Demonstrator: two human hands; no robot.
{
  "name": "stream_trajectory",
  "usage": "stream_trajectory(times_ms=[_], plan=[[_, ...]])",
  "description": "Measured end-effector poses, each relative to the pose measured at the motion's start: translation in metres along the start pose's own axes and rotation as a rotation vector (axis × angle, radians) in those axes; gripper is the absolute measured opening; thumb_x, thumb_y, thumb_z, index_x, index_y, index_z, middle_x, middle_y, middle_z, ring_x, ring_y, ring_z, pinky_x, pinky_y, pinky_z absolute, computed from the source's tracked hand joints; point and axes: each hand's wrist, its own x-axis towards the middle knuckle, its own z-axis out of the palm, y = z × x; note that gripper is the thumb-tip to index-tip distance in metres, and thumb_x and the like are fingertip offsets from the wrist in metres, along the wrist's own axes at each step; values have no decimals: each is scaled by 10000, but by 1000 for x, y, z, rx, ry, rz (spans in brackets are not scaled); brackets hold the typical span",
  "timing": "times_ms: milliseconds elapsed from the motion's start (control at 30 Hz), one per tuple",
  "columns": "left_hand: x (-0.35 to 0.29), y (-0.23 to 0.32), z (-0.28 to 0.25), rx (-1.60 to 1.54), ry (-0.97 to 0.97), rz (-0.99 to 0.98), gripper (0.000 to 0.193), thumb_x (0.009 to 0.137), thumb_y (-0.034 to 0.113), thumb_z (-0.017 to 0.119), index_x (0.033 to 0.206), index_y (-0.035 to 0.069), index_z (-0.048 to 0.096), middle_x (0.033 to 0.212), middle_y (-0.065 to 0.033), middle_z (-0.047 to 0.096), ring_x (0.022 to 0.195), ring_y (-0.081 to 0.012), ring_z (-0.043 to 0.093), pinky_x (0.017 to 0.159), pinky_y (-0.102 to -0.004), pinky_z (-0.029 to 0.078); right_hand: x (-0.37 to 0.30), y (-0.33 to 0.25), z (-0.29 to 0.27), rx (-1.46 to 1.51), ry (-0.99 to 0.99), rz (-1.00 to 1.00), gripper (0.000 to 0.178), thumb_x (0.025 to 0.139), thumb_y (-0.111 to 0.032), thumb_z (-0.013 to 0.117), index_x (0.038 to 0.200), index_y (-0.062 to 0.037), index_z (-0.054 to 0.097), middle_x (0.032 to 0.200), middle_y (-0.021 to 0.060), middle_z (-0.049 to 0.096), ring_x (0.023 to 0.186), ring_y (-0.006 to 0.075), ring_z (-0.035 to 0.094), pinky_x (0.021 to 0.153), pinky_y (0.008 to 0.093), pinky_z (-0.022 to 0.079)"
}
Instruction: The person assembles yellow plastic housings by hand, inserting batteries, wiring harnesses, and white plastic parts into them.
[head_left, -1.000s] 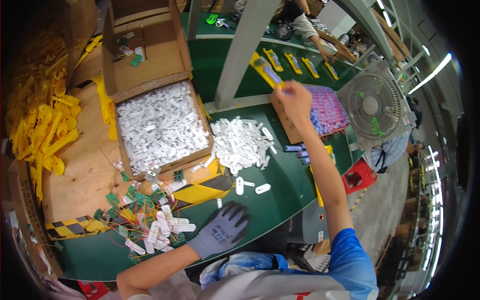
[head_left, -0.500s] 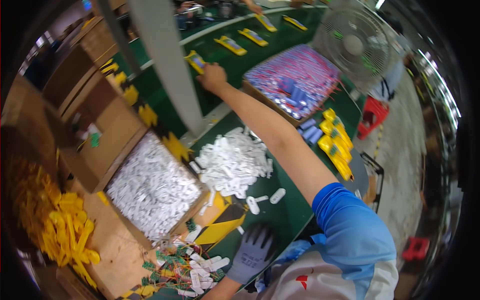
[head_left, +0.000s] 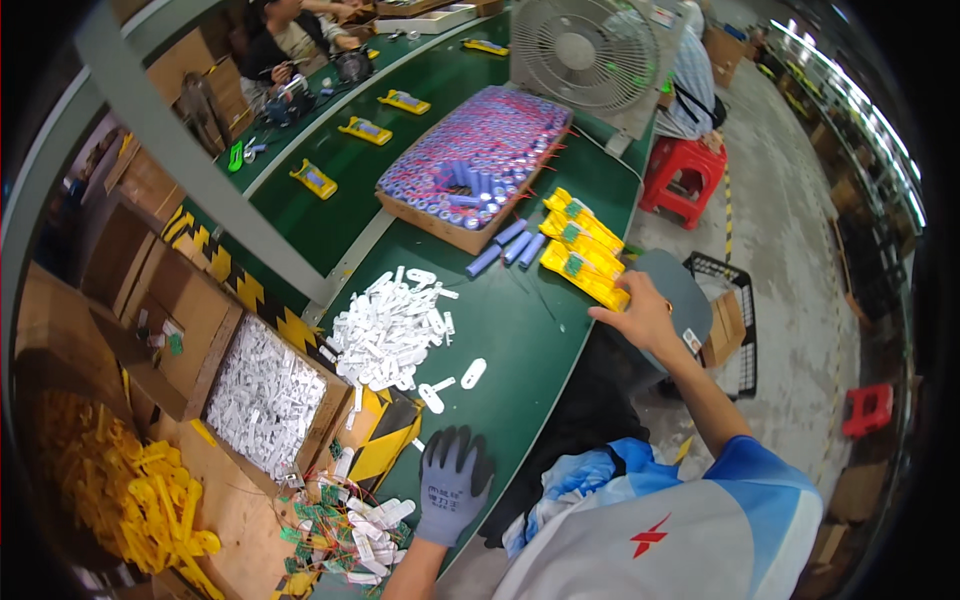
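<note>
My left hand (head_left: 454, 488), in a grey glove with dark fingertips, lies flat on the green tabletop (head_left: 520, 375) with its fingers spread. Beside it are several white plastic pieces with green boards and thin wires (head_left: 365, 540). My bare right hand (head_left: 642, 315) is at the near end of a row of yellow plastic housings (head_left: 592, 278). Its thumb and fingers are apart, on either side of the nearest housing's end. Small green boards show in the housings. Purple cylindrical battery cells (head_left: 515, 243) lie just left of them.
A box of purple cells (head_left: 440, 222) stands behind, near a fan (head_left: 580, 50). White plastic pieces form a pile (head_left: 388, 335) and fill a carton (head_left: 262, 395) at left. Yellow housings (head_left: 347, 130) lie on the green conveyor (head_left: 300, 215). A grey post (head_left: 210, 150) rises beside it. Co-workers sit beyond.
My right hand has left the yellow housing on the conveyor and come back to the row of housings at the table's right edge. The left hand stays on the table. The view has shifted.
</note>
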Motion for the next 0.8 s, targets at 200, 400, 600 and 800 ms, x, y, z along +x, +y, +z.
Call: stream_trajectory(times_ms=[200, 400, 600, 800], plan=[[3, 9, 4, 81, 12, 30, 516, 868, 233, 768, 1342, 79, 635, 1403, -182, 578, 1324, -408, 525, 1150, -568, 406, 0, 14, 10, 211, -12, 75, 419, 764, -312, 923, 999, -49, 698, 963, 165, 727, 873, 354, 711, 789, 410, 557], [20, 43, -11, 206, 183, 48, 549, 867, 218, 792, 1375, 95, 624, 1427, -163, 579, 1353, -433, 510, 1152, -617, 378, -33, -13, 0, 432, 8, -281, 407, 766, -275, 931, 1021, -37, 722, 1065, 131, 767, 956, 313, 745, 849, 405, 604], [98, 101, -57, 297, 121, 19, 663, 830, 319, 860, 1420, 147, 614, 1485, -160, 531, 1418, -428, 448, 1184, -635, 334, -45, -56, 13, 686, -213, -740, 377, 780, -282, 913, 1024, -82, 706, 1125, 65, 754, 886, 253, 710, 739, 352, 599], [83, 96, -44, 170, -72, -31, 574, 822, 288, 872, 1337, 144, 662, 1496, -140, 547, 1390, -395, 498, 1171, -553, 390, -66, -54, 25, 835, -350, -750, 375, 770, -280, 915, 997, -65, 708, 1108, 45, 762, 883, 233, 709, 739, 350, 602]])
